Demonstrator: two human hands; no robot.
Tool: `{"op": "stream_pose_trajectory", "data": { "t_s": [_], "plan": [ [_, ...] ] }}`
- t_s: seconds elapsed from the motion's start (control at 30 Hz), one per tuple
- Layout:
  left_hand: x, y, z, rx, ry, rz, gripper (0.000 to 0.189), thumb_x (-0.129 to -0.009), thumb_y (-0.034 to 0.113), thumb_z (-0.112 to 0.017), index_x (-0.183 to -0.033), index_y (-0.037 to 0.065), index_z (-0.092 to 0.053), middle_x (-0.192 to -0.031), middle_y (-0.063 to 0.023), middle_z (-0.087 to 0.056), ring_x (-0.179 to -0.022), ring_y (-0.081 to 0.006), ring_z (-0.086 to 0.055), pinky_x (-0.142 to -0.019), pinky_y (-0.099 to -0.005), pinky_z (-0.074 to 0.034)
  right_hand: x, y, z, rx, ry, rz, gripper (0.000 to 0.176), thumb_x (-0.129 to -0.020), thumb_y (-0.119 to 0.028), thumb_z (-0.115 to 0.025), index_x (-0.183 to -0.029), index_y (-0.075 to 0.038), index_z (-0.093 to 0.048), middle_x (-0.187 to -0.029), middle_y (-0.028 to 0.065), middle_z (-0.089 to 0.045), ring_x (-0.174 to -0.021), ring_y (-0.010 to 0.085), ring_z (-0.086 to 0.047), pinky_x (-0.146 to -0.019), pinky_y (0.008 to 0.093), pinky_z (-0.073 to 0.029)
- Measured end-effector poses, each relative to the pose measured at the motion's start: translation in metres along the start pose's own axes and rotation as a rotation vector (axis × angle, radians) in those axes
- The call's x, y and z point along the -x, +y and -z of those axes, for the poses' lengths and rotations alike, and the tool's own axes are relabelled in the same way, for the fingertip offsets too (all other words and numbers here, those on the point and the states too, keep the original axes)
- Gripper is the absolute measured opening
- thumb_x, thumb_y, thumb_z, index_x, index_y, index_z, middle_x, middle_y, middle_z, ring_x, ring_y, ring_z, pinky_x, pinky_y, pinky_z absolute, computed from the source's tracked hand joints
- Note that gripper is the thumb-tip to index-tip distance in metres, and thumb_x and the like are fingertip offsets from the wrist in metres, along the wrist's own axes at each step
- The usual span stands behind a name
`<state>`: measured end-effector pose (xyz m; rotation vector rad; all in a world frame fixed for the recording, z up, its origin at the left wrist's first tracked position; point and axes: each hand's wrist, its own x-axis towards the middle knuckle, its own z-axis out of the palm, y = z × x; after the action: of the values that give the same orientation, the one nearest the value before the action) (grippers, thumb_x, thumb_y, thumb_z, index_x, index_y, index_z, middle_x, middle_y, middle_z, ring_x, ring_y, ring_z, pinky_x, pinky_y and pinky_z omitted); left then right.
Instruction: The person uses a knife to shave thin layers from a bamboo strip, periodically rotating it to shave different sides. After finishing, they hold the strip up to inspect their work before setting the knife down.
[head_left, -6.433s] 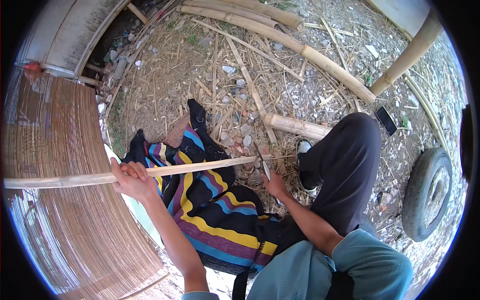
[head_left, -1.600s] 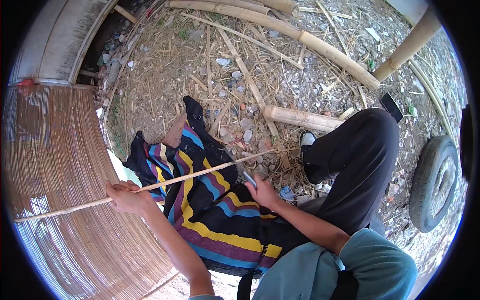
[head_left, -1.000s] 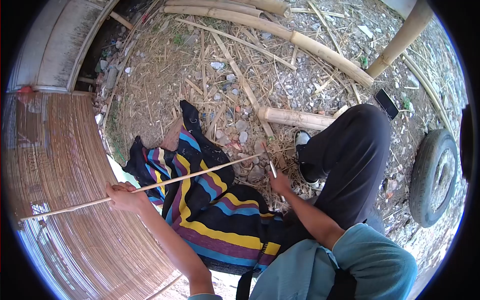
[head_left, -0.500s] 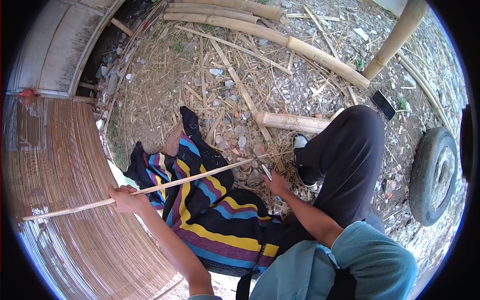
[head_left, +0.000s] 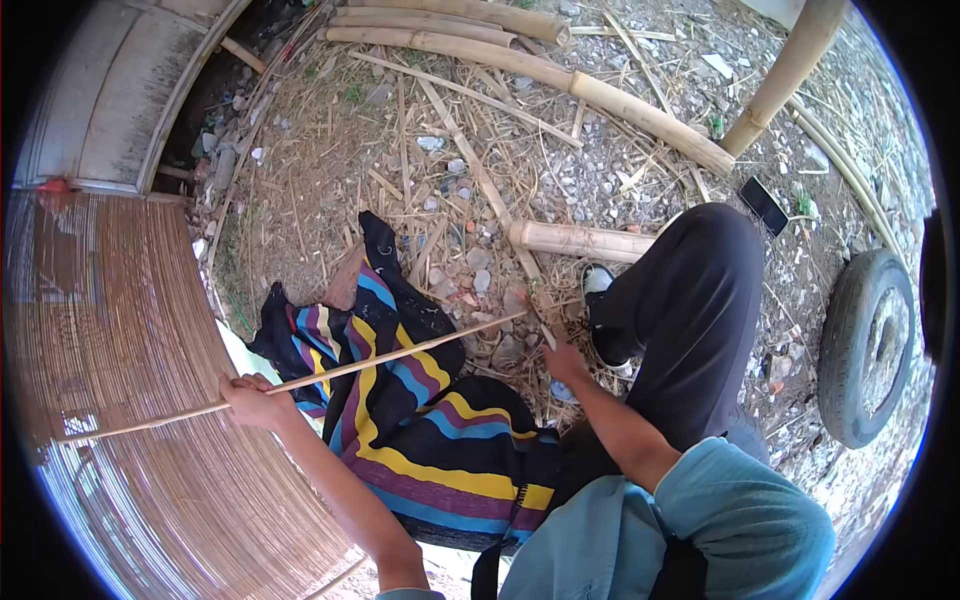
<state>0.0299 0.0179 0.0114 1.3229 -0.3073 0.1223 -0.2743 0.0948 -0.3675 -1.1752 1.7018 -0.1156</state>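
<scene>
My left hand (head_left: 256,400) is closed around a long thin bamboo strip (head_left: 370,361), which slants across my lap from lower left to upper right. A striped cloth (head_left: 430,470) in black, yellow, purple and blue lies under the strip and over my leg. In my right hand (head_left: 566,362) is a knife (head_left: 547,334), its pale handle showing above the fingers and its blade pointing up and away. The far end of the strip lies just left of the blade.
A cut bamboo pole (head_left: 580,241) lies beyond my foot, and longer poles (head_left: 640,112) lie further off. To the right are a phone (head_left: 764,206) and a tyre (head_left: 866,348). A slatted bamboo screen (head_left: 130,320) fills the left side. Bamboo scraps and stones litter the ground.
My right hand with the knife has moved slightly right and down, off the strip's far end. The strip has shifted a little, while my left hand stays almost in place.
</scene>
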Motion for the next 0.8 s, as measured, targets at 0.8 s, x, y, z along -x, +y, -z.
{"op": "stream_pose_trajectory", "data": {
  "t_s": [0.8],
  "plan": [
    [0.014,0.011,-0.022,-0.089,0.039,-0.039,0.029,-0.082,0.011,-0.057,-0.060,0.007,-0.038,-0.048,-0.0024,-0.034,-0.039,-0.0125,-0.035,-0.040,-0.0276,-0.031,0.008,0.007,-0.016,-0.011,-0.041,-0.133,0.057,-0.088,-0.052,-0.041,-0.120,-0.005,-0.043,-0.104,0.0305,-0.057,-0.097,0.0443,-0.056,-0.083,0.0512,-0.045]
  ]
}}
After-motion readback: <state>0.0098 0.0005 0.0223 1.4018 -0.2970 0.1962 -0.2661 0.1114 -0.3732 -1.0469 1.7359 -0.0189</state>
